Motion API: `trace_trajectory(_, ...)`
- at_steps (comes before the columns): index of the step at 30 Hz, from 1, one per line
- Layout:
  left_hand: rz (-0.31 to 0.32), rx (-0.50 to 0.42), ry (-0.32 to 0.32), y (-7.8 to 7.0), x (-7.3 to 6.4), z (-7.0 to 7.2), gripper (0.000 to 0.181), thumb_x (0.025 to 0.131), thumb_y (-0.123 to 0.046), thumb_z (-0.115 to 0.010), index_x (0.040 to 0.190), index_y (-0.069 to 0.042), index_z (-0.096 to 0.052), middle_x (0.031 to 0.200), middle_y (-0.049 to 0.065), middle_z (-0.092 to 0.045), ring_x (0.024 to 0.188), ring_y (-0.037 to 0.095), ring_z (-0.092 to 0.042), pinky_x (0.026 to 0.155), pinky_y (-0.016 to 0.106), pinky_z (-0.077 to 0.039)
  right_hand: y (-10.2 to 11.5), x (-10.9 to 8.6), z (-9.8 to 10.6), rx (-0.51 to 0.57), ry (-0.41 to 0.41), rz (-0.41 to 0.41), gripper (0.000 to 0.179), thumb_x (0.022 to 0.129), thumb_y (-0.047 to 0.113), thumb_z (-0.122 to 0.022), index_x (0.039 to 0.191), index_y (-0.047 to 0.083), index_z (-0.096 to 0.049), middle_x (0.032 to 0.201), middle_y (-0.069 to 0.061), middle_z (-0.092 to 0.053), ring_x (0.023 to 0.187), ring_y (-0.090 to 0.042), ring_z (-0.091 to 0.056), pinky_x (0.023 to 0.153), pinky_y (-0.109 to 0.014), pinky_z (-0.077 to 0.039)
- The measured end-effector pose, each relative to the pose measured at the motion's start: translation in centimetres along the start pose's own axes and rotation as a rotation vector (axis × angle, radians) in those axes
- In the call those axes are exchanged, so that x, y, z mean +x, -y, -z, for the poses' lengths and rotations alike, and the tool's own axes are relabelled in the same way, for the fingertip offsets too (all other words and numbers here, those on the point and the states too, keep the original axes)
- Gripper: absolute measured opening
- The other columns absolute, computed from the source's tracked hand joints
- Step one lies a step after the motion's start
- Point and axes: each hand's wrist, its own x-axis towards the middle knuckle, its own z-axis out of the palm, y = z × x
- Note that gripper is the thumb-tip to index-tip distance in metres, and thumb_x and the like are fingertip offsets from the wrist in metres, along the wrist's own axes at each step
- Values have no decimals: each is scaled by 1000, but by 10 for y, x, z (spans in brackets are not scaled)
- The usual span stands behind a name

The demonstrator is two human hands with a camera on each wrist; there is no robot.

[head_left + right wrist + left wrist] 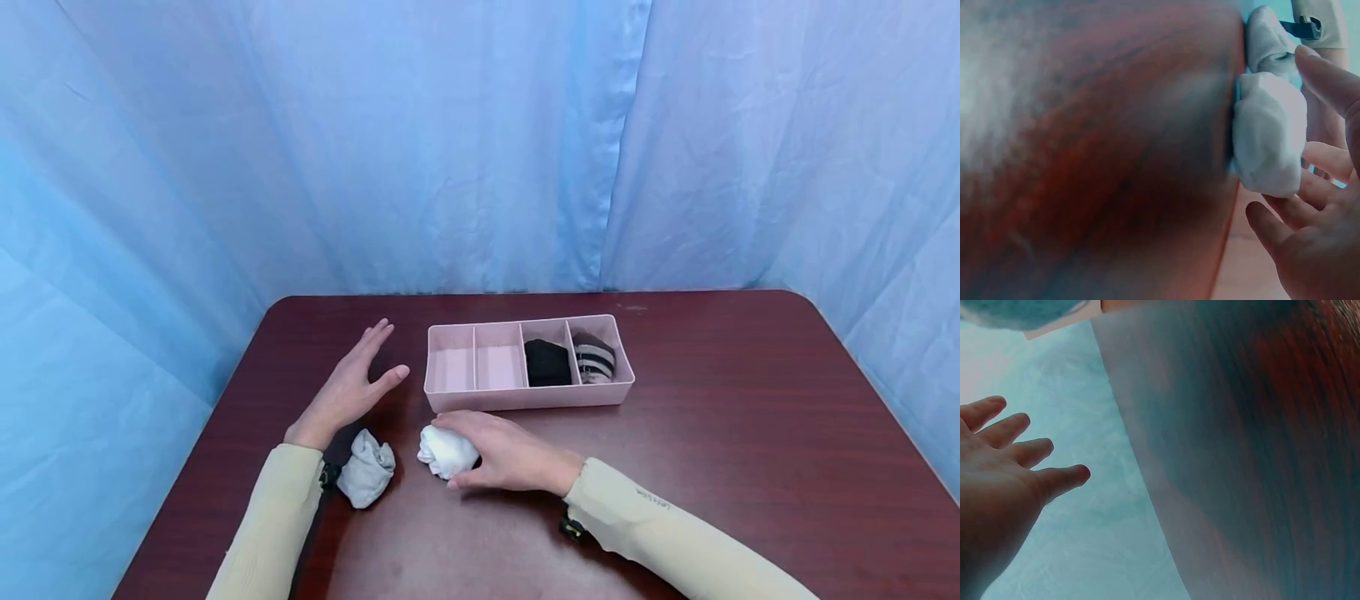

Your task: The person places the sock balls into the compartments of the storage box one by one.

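A balled-up white sock (448, 452) lies on the table in front of the box. My right hand (510, 450) is around its right side, fingers along the far side and thumb on the near side. In the right wrist view the thumb stands off the white sock (1269, 134), and the fingers reach behind it, loosely bent. My left hand (348, 387) is held with straight, spread fingers left of the box, holding nothing. Beside the left wrist lies a balled-up grey sock (367, 471).
A pink divided box (528, 400) stands toward the back of the dark red table (750, 433). A black balled sock (547, 363) and a striped one (595, 358) occupy its two right compartments. Blue curtains (450, 150) hang behind and at both sides.
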Motion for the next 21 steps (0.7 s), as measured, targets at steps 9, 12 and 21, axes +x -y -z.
trace_trajectory(9, 9, -28, 2, 1, 0, -2, 84, 101, -53, -62, 167, -17, -24, 173, 6, -16, 159, 33, -9, 120, 66, -20, -5, -3, -2, -42, -10, 28, 55, 94, 21, -79, 144, 11, -58, 136, -2, -62, 118, -13, -58, 100, -32, -49)
trace_trajectory(12, 11, -29, 6, 0, 0, -2, 83, 102, -49, -63, 167, -16, -24, 173, 6, -16, 159, 34, -9, 120, 66, -20, -6, -7, 0, -20, -30, 36, 52, 95, 22, -77, 143, 11, -60, 133, -1, -63, 115, -13, -59, 98, -32, -49)
trace_trajectory(21, -17, -31, 42, -6, 3, -6, 83, 101, -45, -67, 166, -14, -25, 173, 5, -16, 159, 34, -10, 121, 64, -22, -5, -26, 20, 24, -169, 55, 52, 93, 21, -80, 140, 9, -62, 128, 0, -66, 111, -12, -62, 96, -33, -52)
